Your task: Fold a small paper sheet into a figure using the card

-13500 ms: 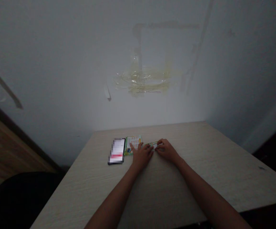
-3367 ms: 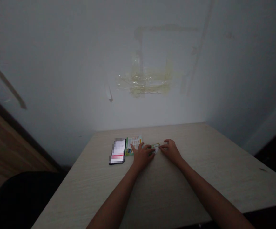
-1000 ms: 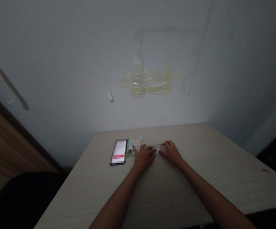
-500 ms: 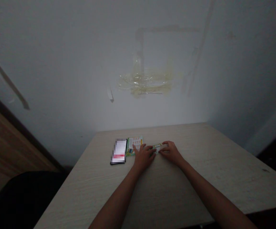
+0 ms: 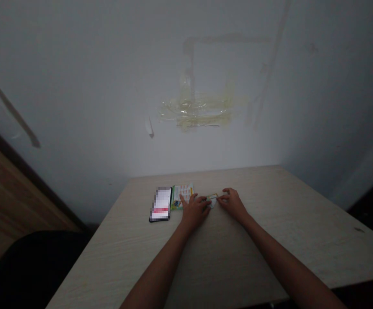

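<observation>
A: Position of the small printed piece (image 5: 212, 198)?
B: On the table (image 5: 286, 210), between the hands. Left hand (image 5: 194, 213): fingers spread, tips over its left end. Right hand (image 5: 233, 203): fingertips at its right edge; cannot tell whether they pinch it.
A: Risks?
B: Creasing or tearing, if the right pulls against the left's pressure. Left thumb overlaps the booklet (image 5: 183, 190); a leftward slip could shove it against the phone (image 5: 161, 201).

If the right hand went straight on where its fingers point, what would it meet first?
Probably the small printed paper; the right hand may even be touching its edge, depth is unclear. The left hand lies just past.
</observation>
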A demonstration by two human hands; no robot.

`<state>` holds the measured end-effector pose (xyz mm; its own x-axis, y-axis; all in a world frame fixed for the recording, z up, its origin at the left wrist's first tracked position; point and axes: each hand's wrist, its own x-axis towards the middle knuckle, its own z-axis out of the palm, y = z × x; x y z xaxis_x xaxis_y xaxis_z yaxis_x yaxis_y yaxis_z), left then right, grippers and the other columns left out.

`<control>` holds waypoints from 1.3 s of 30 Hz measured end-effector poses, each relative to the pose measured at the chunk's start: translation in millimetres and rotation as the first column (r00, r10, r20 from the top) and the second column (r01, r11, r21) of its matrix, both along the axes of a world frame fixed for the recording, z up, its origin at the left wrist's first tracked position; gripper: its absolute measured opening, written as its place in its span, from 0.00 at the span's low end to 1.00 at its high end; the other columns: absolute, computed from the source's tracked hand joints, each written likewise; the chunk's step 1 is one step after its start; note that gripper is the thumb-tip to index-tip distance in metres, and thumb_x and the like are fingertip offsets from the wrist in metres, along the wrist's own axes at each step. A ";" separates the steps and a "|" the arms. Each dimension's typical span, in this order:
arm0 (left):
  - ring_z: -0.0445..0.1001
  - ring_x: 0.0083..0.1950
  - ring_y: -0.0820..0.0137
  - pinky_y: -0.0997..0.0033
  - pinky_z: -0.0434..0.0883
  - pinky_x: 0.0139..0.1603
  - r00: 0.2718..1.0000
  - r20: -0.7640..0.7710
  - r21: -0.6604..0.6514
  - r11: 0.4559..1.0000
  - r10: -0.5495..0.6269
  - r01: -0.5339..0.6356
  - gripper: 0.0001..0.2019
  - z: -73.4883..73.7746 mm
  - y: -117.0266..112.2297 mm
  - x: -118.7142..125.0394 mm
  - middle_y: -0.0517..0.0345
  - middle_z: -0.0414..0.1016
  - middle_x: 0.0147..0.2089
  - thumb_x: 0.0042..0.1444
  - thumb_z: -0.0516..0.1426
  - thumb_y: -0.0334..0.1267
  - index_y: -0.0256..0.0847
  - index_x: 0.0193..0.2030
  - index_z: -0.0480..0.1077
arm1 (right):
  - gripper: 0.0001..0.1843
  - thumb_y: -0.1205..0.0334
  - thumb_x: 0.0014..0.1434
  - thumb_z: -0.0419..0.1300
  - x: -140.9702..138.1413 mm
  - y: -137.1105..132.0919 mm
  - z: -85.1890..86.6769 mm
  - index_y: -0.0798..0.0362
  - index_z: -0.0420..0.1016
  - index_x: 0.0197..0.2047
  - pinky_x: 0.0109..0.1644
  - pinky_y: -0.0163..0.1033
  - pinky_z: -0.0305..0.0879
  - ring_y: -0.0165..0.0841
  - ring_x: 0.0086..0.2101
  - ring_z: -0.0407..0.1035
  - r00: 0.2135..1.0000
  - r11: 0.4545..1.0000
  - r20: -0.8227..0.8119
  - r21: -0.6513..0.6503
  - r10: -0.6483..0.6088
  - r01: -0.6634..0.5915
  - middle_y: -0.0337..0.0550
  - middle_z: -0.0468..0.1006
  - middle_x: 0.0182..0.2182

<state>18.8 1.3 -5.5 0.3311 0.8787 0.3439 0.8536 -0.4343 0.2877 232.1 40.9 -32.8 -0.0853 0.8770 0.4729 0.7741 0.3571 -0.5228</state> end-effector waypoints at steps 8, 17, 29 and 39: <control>0.58 0.67 0.53 0.20 0.21 0.60 1.000 -0.026 0.007 1.000 -0.014 0.014 0.13 4.2 -1.6 -0.6 0.65 0.74 0.58 0.62 0.54 0.48 0.65 0.53 0.72 | 0.10 0.60 0.59 0.61 0.0 5.1 0.7 0.52 0.84 0.37 0.59 0.47 0.61 0.42 0.51 0.64 0.998 0.998 0.024 -0.026 -0.058 0.059 0.53 0.71 0.48; 0.58 0.67 0.53 0.21 0.20 0.60 1.000 -0.015 0.012 1.000 -0.015 0.015 0.14 2.4 -2.0 -1.6 0.65 0.74 0.58 0.62 0.54 0.49 0.65 0.54 0.71 | 0.11 0.59 0.59 0.60 0.5 4.8 -0.9 0.51 0.83 0.39 0.59 0.46 0.61 0.41 0.50 0.65 0.998 0.997 0.019 -0.036 -0.063 0.064 0.52 0.71 0.47; 0.58 0.67 0.53 0.22 0.21 0.61 0.998 -0.045 0.029 0.999 -0.038 0.039 0.14 6.5 -5.6 -1.9 0.65 0.74 0.58 0.63 0.54 0.48 0.66 0.54 0.71 | 0.09 0.58 0.56 0.62 -5.2 -6.8 13.6 0.52 0.81 0.35 0.55 0.43 0.61 0.41 0.48 0.65 0.988 0.999 0.146 0.018 -0.040 0.037 0.50 0.73 0.42; 0.58 0.66 0.52 0.22 0.18 0.60 0.999 -0.039 0.030 0.999 -0.031 0.032 0.13 8.9 -6.7 -0.1 0.65 0.74 0.58 0.62 0.54 0.48 0.67 0.53 0.72 | 0.11 0.56 0.51 0.65 -7.0 -11.0 17.8 0.51 0.79 0.37 0.55 0.45 0.60 0.44 0.49 0.63 0.982 0.997 0.173 -0.001 -0.072 0.073 0.50 0.73 0.43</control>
